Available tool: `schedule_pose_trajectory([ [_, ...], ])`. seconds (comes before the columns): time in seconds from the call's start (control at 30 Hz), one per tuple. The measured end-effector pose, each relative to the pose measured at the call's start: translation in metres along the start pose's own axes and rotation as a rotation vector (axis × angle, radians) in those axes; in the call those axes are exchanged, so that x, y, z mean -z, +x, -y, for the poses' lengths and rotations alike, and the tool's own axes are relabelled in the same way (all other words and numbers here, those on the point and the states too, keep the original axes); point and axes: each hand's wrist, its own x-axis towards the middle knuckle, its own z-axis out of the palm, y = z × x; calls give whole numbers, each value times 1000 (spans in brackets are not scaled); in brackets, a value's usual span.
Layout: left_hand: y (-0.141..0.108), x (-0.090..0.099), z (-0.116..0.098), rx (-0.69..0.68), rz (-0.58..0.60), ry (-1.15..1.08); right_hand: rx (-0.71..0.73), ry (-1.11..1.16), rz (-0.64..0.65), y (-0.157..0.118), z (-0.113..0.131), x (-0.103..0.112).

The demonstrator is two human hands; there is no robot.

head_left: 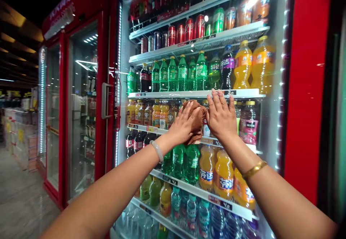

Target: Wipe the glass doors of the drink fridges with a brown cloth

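Note:
My left hand (184, 123) presses a bunched brown cloth (198, 122) against the glass door (196, 97) of a lit drinks fridge. Part of the cloth lies hidden under the palm and fingers, and its folds stick out to the right and below. Close beside the cloth, my right hand (222, 115) rests flat with its fingers stretched upward and slightly apart. Nothing shows in it. Behind the glass are rows of green soda bottles (182, 73) and orange soda bottles (223, 170). A pale bangle is on my left wrist and a gold one on my right.
A red frame (304, 88) borders the door on the right. To the left stands another red fridge (62, 116) with a vertical door handle (105, 100). Stacked boxes (21, 134) stand farther left on the grey floor (21, 195).

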Motion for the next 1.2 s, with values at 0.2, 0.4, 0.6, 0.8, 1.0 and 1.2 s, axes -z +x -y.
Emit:
schedule_pose_trajectory([
  [0.2, -3, -3, 1, -5, -59, 41, 13, -24, -32, 0, 2, 4],
  [0.4, -3, -7, -6, 25, -72, 8, -98, 51, -32, 0, 17, 8],
  [0.6, 15, 26, 39, 184, -82, 4, -300, 106, -29, 20, 46, 4],
  [0.8, 5, 34, 65, 151, -50, -60, -375, 133, 29, 60, 82, -10],
  [1.0, -1, 58, 109, 318, 52, -88, -461, 95, 80, 69, 110, -25],
  [1.2, -30, 54, 117, 70, 169, -55, -383, -30, 97, 59, 124, -42],
])
